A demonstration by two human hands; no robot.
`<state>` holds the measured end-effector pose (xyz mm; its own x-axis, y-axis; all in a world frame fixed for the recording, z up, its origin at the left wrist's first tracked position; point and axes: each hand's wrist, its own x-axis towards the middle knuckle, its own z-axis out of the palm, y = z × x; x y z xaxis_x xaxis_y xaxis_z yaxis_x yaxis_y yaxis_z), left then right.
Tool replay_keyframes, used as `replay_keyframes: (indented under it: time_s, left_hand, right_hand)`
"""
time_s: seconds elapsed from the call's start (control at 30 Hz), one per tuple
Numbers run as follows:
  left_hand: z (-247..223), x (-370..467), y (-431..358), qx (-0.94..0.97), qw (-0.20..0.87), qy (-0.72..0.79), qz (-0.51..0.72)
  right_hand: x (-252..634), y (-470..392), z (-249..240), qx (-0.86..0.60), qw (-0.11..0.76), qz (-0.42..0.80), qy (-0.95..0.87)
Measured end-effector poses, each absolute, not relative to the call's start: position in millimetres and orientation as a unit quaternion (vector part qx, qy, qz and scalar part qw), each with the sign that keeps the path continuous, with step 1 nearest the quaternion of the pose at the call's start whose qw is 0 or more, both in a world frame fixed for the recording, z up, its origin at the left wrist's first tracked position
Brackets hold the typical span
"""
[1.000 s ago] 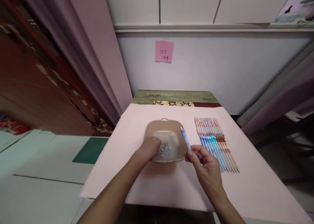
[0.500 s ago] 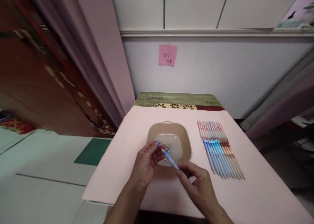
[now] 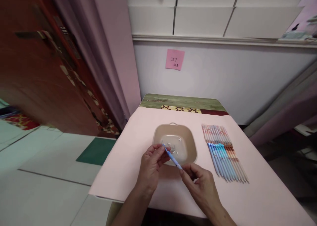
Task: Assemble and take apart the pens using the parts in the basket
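A blue pen slants between my two hands over the near part of a beige basin. My left hand pinches a small blue piece at the pen's upper end. The pen's lower end is held between thumb and fingers of my right hand. Small white and clear bits lie on the basin's bottom. To the right, blue pens and brown-topped pens lie side by side, with a row of reddish, pale pens behind them.
The basin and pens rest on a pink-covered table. A pink note is stuck to the wall behind. A red-brown door and a purple curtain stand left; a green mat lies on the floor.
The small blue piece and the pen's upper end, apart before, now meet at my left fingertips. The whole view has shifted slightly, so the table and basin appear farther right.
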<state>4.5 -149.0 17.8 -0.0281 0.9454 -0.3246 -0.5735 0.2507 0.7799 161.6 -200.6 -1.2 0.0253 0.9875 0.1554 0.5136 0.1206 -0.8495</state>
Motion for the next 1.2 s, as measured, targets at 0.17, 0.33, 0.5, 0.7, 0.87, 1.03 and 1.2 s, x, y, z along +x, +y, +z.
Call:
replay_keyframes:
  time_s: [0.17, 0.33, 0.5, 0.7, 0.87, 1.03, 1.2]
  left_hand:
    - [24, 0, -153, 0.266, 0.627, 0.447, 0.580]
    - [30, 6, -158, 0.321, 0.628, 0.458, 0.542]
    - [35, 23, -164, 0.387, 0.599, 0.473, 0.517]
    - [16, 23, -184, 0.487, 0.539, 0.490, 0.482]
    - [-38, -27, -196, 0.617, 0.371, 0.584, 0.375]
    - [-80, -74, -180, 0.645, 0.131, 0.633, 0.408]
    - [-90, -86, -175, 0.646, 0.103, 0.633, 0.414]
  right_hand:
    - [157, -203, -3, -0.581, 0.392, 0.316, -0.639]
    - [155, -211, -3, -0.566, 0.411, 0.299, -0.648]
    - [162, -217, -4, -0.575, 0.444, 0.223, -0.650]
    - [203, -226, -18, -0.651, 0.441, 0.190, -0.587]
    - [252, -207, -39, -0.763, 0.340, 0.136, -0.532]
    - [265, -174, -51, -0.837, 0.156, 0.067, -0.520]
    - [261, -164, -51, -0.842, 0.141, 0.037, -0.520]
